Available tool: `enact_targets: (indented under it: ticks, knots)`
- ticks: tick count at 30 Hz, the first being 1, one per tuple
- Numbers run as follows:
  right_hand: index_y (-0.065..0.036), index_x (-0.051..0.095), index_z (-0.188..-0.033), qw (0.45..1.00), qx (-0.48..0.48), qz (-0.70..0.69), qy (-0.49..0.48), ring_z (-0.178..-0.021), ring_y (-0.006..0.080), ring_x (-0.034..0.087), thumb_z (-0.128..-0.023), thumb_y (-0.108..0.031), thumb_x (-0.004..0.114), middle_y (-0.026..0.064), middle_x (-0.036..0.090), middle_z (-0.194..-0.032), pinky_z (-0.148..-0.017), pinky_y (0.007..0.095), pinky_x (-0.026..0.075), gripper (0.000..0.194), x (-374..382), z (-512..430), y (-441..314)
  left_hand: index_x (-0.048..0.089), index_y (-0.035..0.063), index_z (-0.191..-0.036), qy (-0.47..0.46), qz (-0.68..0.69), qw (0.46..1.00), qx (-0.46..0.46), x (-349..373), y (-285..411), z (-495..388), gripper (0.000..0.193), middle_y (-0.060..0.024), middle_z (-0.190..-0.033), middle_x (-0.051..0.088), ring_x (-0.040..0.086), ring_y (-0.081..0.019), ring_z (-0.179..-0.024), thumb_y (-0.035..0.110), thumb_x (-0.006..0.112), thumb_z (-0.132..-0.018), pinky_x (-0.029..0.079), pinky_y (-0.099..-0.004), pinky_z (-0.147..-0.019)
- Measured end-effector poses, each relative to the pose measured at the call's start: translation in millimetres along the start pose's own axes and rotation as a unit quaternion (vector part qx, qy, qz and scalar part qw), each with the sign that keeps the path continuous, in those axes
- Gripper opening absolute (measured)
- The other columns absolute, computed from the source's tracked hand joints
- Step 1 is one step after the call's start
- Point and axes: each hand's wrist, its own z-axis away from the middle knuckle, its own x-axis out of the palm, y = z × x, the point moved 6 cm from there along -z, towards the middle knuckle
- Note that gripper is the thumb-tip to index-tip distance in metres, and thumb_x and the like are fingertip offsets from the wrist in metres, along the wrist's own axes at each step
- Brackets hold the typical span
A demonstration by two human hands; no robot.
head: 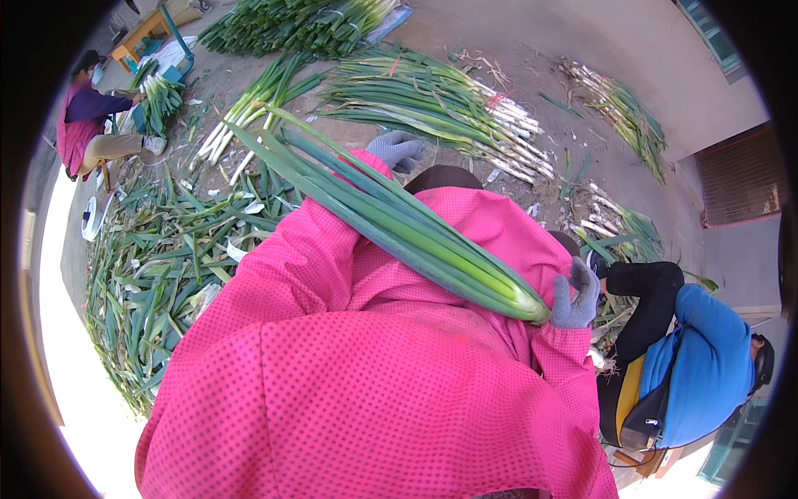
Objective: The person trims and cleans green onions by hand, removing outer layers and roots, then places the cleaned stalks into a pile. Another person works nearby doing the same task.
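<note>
A large leek or green onion lies diagonally across my pink-sleeved left forearm and lap, its leaves toward the upper left and its pale base at the lower right. Beyond the leaves is my left hand, in a grey knit glove, its fingers loosely curled with nothing seen in them. Close beside the pale base, my gloved right hand has thumb and fingers apart; whether it touches the base cannot be told. A row of long leeks with white stems rests on the ground ahead.
Loose leaves and trimmings cover the floor at left. Green-and-white stalks lie beyond them, near a big pile. Smaller bundles lie at right. A person in blue sits close at right; another handles leeks at far left.
</note>
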Motion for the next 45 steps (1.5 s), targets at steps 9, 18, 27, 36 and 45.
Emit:
enact_targets:
  ticks: [9, 18, 27, 36, 45]
  knots:
    - [-0.002, 0.048, -0.123, 0.881, 0.041, 0.211, -0.422, -0.103, 0.0351, 0.057, -0.067, -0.056, 0.072, 0.0218, 0.058, -0.112, -0.09, 0.0406, 0.045, 0.082, 56, 17, -46, 0.054, 0.003, -0.115, 0.0, 0.273, 0.957, -0.096, -10, -84, 56, 0.03, -0.0025, -0.083, 0.056, 0.053, -0.0114, -0.072, 0.02, 0.055, -0.089, 0.047, -0.0258, -0.063]
    - [0.0, 0.049, -0.121, 0.852, 0.156, 0.129, -0.483, -0.099, 0.031, 0.061, -0.069, -0.056, 0.07, 0.0193, 0.063, -0.105, -0.088, 0.0366, 0.046, 0.08, 86, 14, -25, 0.049, 0.0004, -0.121, 0.005, 0.22, 0.974, -0.057, -2, -145, 111, 0.039, -0.0084, -0.1, 0.059, 0.057, -0.0181, -0.089, 0.016, 0.058, -0.086, 0.047, -0.0288, -0.075]
    - [0.001, 0.058, -0.11, 0.869, 0.114, 0.079, -0.474, -0.089, 0.0197, 0.062, -0.077, -0.042, 0.068, 0.0133, 0.065, -0.096, -0.081, 0.0302, 0.047, 0.055, 163, -40, -64, 0.049, -0.0022, -0.122, 0.089, 0.016, 0.996, 0.012, -48, -80, 124, 0.048, -0.0114, -0.11, 0.06, 0.056, -0.0197, -0.1, 0.018, 0.062, -0.08, 0.043, -0.0299, -0.09]
    - [-0.006, 0.063, -0.105, 0.862, 0.03, 0.137, -0.487, -0.087, 0.0249, 0.064, -0.079, -0.051, 0.056, 0.0143, 0.066, -0.091, -0.077, 0.0336, 0.048, 0.053, 195, -70, -108, 0.039, -0.0028, -0.132, -0.044, 0.034, 0.998, 0.035, -22, -47, 153, 0.074, -0.0162, -0.124, 0.052, 0.047, -0.0257, -0.118, 0.024, 0.071, -0.07, 0.033, -0.0343, -0.103]
    - [-0.007, 0.063, -0.104, 0.883, 0.02, 0.048, -0.467, -0.087, 0.0281, 0.063, -0.081, -0.037, 0.056, 0.0158, 0.065, -0.092, -0.078, 0.0351, 0.048, 0.039, 212, -76, -99, 0.043, -0.0013, -0.126, -0.034, 0.417, 0.905, 0.08, -18, -21, 144, 0.053, -0.0165, -0.12, 0.053, 0.052, -0.0308, -0.112, 0.02, 0.06, -0.08, 0.039, -0.0453, -0.098]
